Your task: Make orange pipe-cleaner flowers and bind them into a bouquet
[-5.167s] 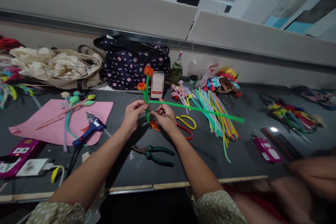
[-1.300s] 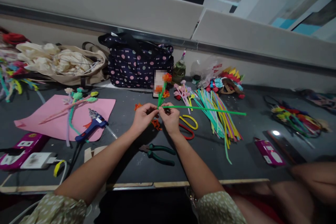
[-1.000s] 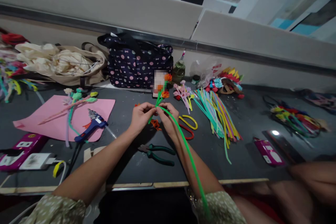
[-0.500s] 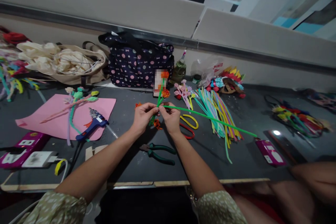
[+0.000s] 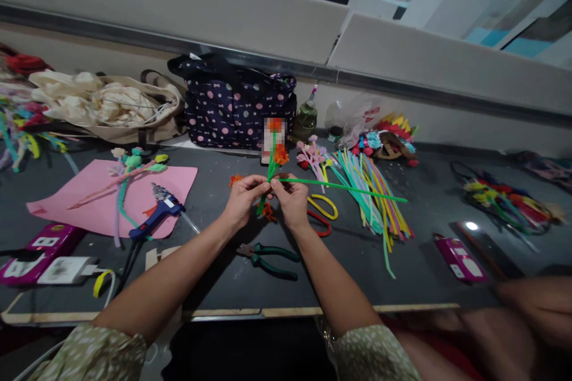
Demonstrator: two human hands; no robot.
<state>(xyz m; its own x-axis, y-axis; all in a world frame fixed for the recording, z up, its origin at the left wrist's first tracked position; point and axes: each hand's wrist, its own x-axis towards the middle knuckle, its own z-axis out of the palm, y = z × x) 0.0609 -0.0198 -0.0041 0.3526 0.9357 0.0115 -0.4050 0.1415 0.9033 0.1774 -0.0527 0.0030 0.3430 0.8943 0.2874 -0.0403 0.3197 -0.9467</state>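
Between my two hands, over the dark table, is a pipe cleaner flower stem (image 5: pixel 271 171) in green with orange blooms (image 5: pixel 280 155) at its upper part. My left hand (image 5: pixel 247 195) is closed around the green stem, thumb and fingers pinched. Close against it, my right hand (image 5: pixel 289 196) pinches a long green pipe cleaner (image 5: pixel 344 186) that stretches out to the right where it meets the stem. Another orange bloom (image 5: pixel 269 212) shows just below my fingers, and one more lies left of my left hand. The fingertips partly hide the joint.
Green-handled pliers (image 5: pixel 272 261) lie below my hands, with red-and-yellow scissor-like loops (image 5: pixel 325 207) to the right. Loose pipe cleaners (image 5: pixel 373 196) spread farther right. A blue glue gun (image 5: pixel 156 217) rests on pink paper (image 5: pixel 100 190) at left. A polka-dot bag (image 5: pixel 236 107) stands behind.
The long green pipe cleaner's free end has drawn in toward my hands, its visible length shorter. The orange blooms on the stem have turned and shifted slightly. Both hands stay nearly in place.
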